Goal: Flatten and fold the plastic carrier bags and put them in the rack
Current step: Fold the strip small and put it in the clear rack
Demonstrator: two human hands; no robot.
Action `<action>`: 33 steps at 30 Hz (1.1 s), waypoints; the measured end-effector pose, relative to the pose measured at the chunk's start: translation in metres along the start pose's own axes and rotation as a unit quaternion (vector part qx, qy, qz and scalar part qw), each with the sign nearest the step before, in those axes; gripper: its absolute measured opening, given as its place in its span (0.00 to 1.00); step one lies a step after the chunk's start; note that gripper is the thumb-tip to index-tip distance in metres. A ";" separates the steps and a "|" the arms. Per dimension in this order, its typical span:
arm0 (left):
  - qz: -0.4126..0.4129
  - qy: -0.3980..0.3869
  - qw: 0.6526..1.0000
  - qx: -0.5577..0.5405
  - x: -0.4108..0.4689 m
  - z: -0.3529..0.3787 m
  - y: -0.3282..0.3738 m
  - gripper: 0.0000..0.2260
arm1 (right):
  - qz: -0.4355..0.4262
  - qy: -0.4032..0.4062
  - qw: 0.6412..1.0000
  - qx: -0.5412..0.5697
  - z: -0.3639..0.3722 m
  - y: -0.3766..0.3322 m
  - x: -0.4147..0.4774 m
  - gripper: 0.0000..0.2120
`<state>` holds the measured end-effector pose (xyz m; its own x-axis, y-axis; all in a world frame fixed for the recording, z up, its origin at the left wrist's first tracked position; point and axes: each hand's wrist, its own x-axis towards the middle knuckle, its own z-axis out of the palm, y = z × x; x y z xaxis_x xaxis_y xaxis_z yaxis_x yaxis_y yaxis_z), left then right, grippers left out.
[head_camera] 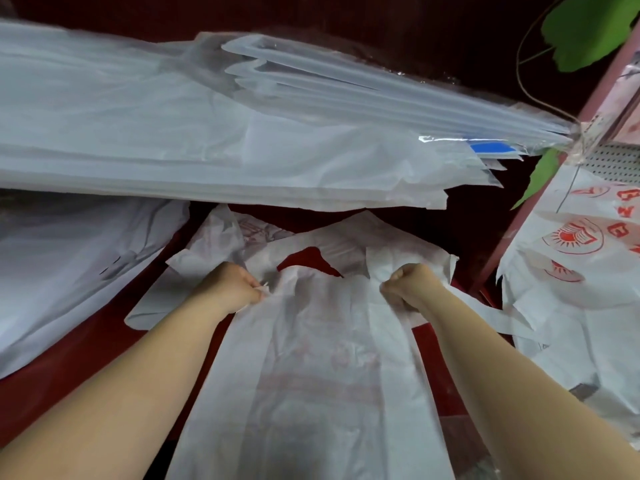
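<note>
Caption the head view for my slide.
Left hand and right hand grip the top of a white carrier bag on a red surface.

Two hands are counted, the left hand [232, 289] and the right hand [412, 285]. One white carrier bag [311, 375] is gripped between them, with one printed bag [263, 233] spread beneath. The stacked folded bags [173, 133] cannot be counted apart. Two green leaves are seen, an upper leaf [588, 26] and a lower leaf [540, 174].

Dim, soft frame; wide-angle bending at edges; glare on clear plastic [446, 138].
</note>
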<state>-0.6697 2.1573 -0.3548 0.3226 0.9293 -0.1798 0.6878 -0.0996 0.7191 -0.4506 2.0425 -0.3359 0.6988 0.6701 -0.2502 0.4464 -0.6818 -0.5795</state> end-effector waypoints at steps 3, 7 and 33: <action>0.007 0.025 0.999 -0.023 -0.001 0.000 -0.003 0.07 | -0.003 0.011 0.997 0.079 -0.003 0.002 -0.007 0.11; 0.016 0.055 0.994 -0.089 -0.004 -0.004 -0.004 0.05 | -0.010 0.017 0.978 0.206 -0.009 0.005 -0.018 0.10; -0.001 -0.036 0.941 -0.337 -0.032 -0.014 -0.010 0.09 | -0.172 -0.043 0.942 0.285 -0.005 0.050 -0.052 0.07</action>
<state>-0.6966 2.1339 -0.3469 0.3820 0.9003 -0.2087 0.1274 0.1724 0.9768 -0.4620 1.9717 -0.3481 0.5080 0.8611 -0.0198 0.2489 -0.1688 -0.9537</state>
